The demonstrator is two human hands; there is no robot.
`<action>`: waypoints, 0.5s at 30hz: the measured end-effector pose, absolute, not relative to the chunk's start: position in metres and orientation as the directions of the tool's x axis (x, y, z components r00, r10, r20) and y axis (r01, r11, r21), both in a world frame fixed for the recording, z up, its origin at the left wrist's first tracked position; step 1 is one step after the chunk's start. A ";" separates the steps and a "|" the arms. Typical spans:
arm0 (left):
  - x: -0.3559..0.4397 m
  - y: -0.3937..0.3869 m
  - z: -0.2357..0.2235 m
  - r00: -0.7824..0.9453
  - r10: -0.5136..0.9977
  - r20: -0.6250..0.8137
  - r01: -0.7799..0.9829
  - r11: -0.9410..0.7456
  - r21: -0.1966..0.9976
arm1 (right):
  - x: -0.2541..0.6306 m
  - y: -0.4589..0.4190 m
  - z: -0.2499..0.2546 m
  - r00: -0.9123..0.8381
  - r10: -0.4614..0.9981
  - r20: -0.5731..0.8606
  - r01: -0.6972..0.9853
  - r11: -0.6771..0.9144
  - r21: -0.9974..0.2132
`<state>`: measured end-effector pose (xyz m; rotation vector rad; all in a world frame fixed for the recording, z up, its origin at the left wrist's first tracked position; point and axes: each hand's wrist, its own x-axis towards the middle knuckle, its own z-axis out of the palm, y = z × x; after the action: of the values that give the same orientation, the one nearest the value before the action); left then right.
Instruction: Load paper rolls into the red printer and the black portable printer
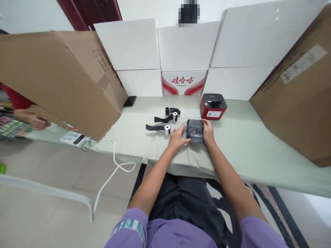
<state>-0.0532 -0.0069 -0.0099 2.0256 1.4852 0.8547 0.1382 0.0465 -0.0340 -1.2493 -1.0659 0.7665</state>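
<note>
A small black box-shaped device (194, 131) with a shiny, creased-looking face sits on the cloth-covered table in front of me. My left hand (178, 137) is at its left side, thumb along the lower corner and fingers by the side. On the right side, my right hand (208, 132) has its fingers curled against the edge, so the device is held between both hands. Left of it lie several small rolls with dark strips: a near roll (167, 130), a middle roll (175, 116) and a far roll (167, 111). A red and black printer-like machine (213, 106) stands behind my right hand.
White boxes (126, 44) are stacked along the back. Brown cardboard stands at the left (85, 79) and right (305, 96). A dark phone (130, 101) lies by the left cardboard. A white cable (113, 155) hangs off the front edge. Another person's hand (37, 121) shows far left.
</note>
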 end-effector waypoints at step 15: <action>-0.051 -0.007 -0.008 0.311 0.916 0.252 0.777 -0.398 0.488 | 0.138 0.045 -0.031 0.355 0.912 0.207 0.119 0.175 -0.977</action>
<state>-0.0508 -0.0073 -0.0075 2.3055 1.5350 0.7245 0.1385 0.0452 -0.0310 -1.2786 -1.0755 0.7516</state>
